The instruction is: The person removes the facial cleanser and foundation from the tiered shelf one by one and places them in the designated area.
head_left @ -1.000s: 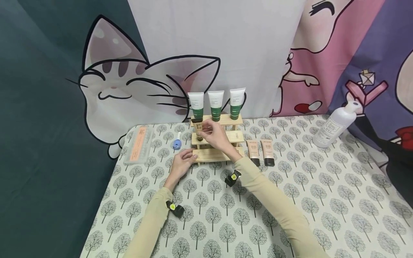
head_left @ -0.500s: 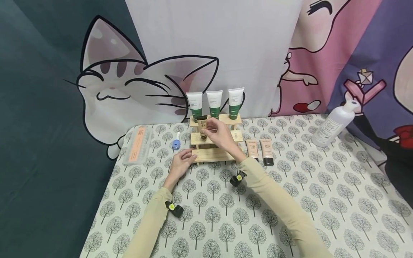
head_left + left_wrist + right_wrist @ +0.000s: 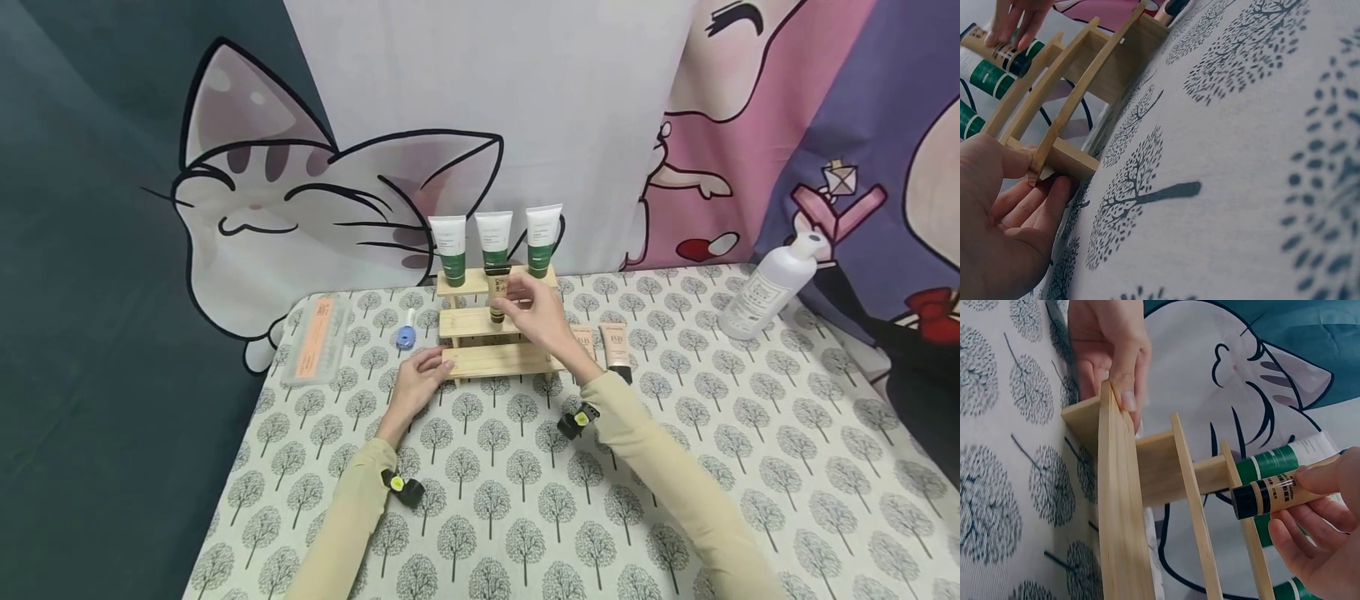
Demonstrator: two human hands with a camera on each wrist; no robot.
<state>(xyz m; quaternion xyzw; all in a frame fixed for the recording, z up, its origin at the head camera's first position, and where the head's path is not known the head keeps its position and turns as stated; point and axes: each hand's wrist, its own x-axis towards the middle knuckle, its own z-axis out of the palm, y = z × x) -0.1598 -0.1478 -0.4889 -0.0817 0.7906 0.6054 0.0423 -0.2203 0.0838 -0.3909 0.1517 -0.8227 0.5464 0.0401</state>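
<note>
A small gold tube [image 3: 497, 293] with a black cap is pinched upright between the thumb and fingers of my right hand [image 3: 537, 315]. It hangs cap-down over the middle step of a three-step wooden rack [image 3: 495, 360]; in the right wrist view the cap [image 3: 1245, 501] looks apart from that step. My left hand [image 3: 416, 385] holds the left end of the rack's lowest step, thumb [image 3: 1013, 161] on top and fingers below. Three white-and-green tubes [image 3: 496, 237] stand along the top step, behind the gold one.
Two beige BB cream tubes [image 3: 615, 346] lie right of the rack, one partly behind my right wrist. A white pump bottle [image 3: 768, 287] stands farther right. On the left are a blue-and-white item [image 3: 406, 335] and a clear case [image 3: 318, 342] with an orange label.
My right hand has carried the gold tube to the right, from the left end of the middle step towards its centre. The left hand keeps its hold on the rack.
</note>
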